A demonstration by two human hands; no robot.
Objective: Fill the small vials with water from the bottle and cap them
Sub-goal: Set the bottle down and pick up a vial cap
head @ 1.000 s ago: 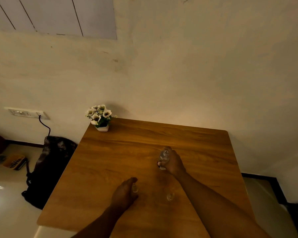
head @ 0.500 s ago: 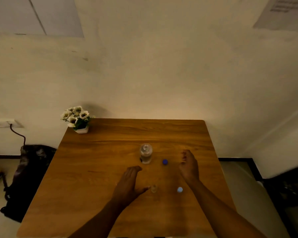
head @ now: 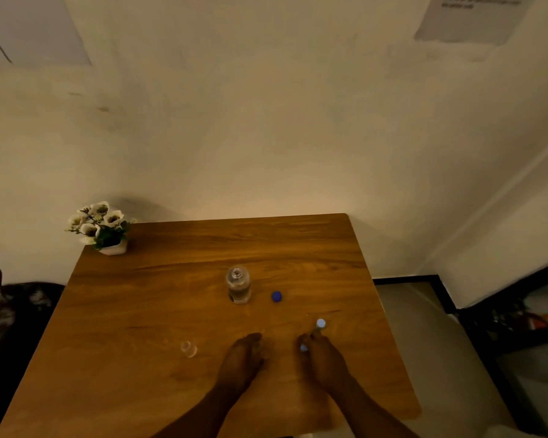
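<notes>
The clear water bottle (head: pixel 238 284) stands uncapped at the table's middle. Its dark blue cap (head: pixel 276 296) lies just to its right. One small glass vial (head: pixel 189 348) stands open and alone, left of my left hand (head: pixel 242 358). That hand rests on the table with its fingers curled to the right, and what lies under them is hidden. My right hand (head: pixel 321 357) pinches a light blue vial cap (head: pixel 303 347) at its fingertips. A second light blue cap (head: pixel 320 323) lies on the table just beyond that hand.
The wooden table (head: pixel 140 311) stands against a pale wall. A small white pot of flowers (head: pixel 103 229) sits at its far left corner. A dark bag (head: pixel 19 327) lies on the floor to the left, and dark shelving (head: pixel 519 327) stands to the right.
My right hand let go of the bottle, came back toward me and picked up a light blue cap. My left hand moved right, leaving one vial alone on its left. The view shifted left.
</notes>
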